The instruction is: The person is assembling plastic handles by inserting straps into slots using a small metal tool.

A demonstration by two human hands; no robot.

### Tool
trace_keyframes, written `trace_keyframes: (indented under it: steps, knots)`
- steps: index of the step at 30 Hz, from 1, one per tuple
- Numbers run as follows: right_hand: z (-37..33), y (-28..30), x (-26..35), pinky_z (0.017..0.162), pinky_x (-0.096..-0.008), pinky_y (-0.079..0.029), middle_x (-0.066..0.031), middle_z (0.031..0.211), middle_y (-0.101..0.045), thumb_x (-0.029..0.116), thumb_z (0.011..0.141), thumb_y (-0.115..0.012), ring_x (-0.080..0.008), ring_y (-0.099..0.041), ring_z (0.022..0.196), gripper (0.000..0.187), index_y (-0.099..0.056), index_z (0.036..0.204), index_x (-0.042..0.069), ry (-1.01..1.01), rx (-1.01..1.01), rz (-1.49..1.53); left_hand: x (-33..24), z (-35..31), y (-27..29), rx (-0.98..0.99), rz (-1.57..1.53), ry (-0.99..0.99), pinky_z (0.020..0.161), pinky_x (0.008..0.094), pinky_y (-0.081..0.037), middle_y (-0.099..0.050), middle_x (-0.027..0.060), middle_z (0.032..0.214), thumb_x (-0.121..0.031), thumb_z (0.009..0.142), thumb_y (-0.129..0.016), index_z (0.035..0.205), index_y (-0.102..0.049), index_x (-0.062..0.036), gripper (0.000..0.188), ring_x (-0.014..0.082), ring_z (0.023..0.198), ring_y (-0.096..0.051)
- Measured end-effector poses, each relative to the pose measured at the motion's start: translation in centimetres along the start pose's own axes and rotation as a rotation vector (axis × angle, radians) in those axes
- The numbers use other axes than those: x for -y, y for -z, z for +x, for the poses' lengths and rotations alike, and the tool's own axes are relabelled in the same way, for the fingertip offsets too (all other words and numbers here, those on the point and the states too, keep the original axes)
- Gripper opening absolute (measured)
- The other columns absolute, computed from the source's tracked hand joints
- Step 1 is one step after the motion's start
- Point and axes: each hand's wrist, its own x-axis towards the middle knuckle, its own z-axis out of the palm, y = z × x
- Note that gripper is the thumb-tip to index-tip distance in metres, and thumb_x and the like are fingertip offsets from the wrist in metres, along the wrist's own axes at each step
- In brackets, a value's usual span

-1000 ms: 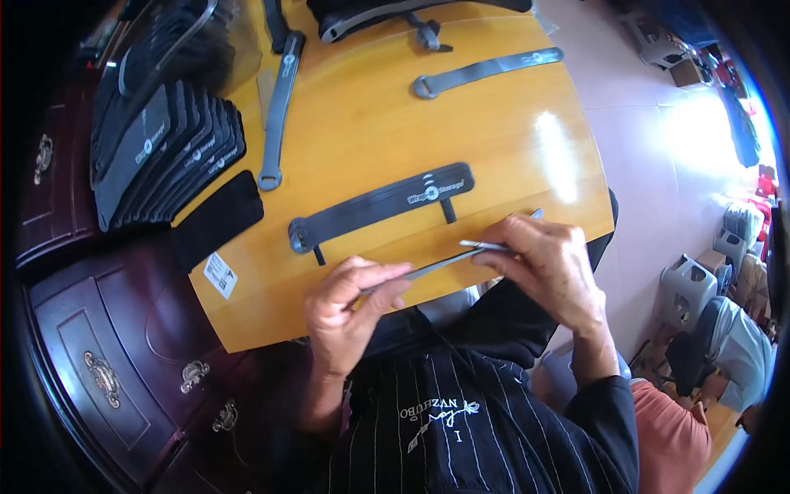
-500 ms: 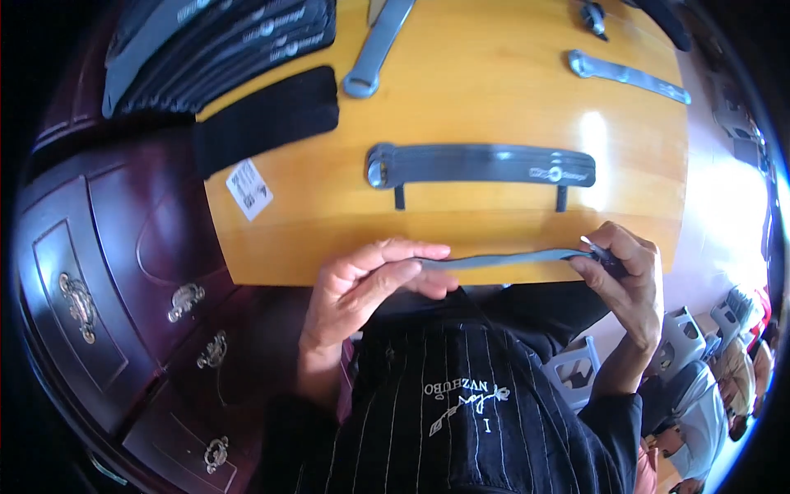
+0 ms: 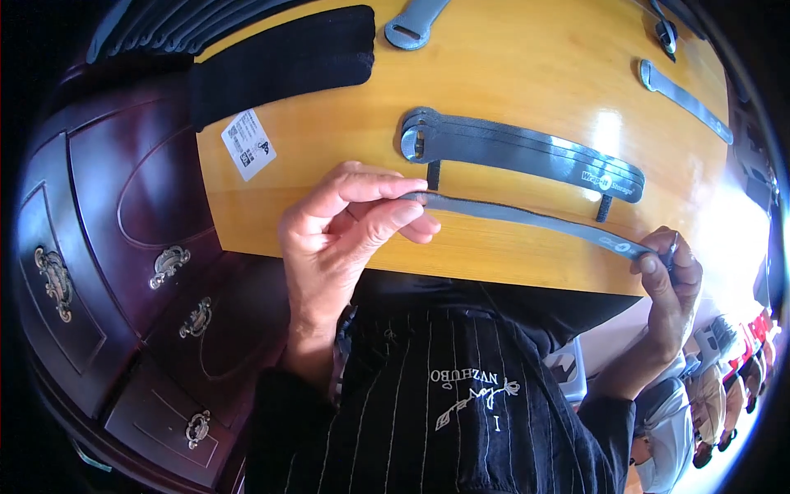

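Observation:
A thin grey storage strap (image 3: 527,217) is stretched between my hands above the table's near edge, its right end lower than its left. My left hand (image 3: 350,226) pinches one end between thumb and fingers. The other end is gripped by my right hand (image 3: 671,276), where a small shiny piece pokes up between the fingers; its kind is unclear. Just beyond lies a wider dark grey strap (image 3: 527,152) with a slotted, rounded left end and pale print at its right end. Two short black tabs stick out from under it.
A white label (image 3: 251,144) and a wide black fabric strip (image 3: 288,62) lie on the left of the wooden table (image 3: 313,123). Stacked straps (image 3: 173,33) stand behind. More straps lie at the far middle and far right (image 3: 687,103). Dark drawers (image 3: 107,247) adjoin on the left.
My hands have moved farther apart and the held strap now slopes down to the right, showing pale print near my right hand. The whole view has shifted closer over the table.

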Motion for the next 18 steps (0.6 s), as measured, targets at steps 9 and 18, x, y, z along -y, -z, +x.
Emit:
trace_keyframes:
  steps: [9,18]
  knots:
    - [0.5,-0.3,-0.6,0.064,-0.0226,-0.036,0.0001,0.073,-0.056,0.014,0.083,-0.072,-0.0078,-0.048,0.067,0.017,-0.061,0.084,0.002,-0.012,-0.12,-0.104,-0.2,1.2,-0.5,-0.047,0.233,-0.029,0.062,0.0184,-0.047,-0.058,0.0063,0.087,0.007,0.086,-0.063,0.102,-0.064,0.0073,0.017,0.0083,0.068,-0.059]
    - [1.2,-0.8,-0.8,0.061,-0.0219,-0.031,0.0042,0.071,-0.051,0.017,0.082,-0.075,-0.0055,-0.04,0.064,0.019,-0.06,0.081,0.004,-0.011,-0.18,-0.106,0.3,1.7,-1.4,-0.16,0.256,-0.007,0.059,0.0171,-0.046,-0.064,0.0044,0.079,0.006,0.084,-0.066,0.103,-0.062,0.0049,0.02,0.0053,0.066,-0.058]
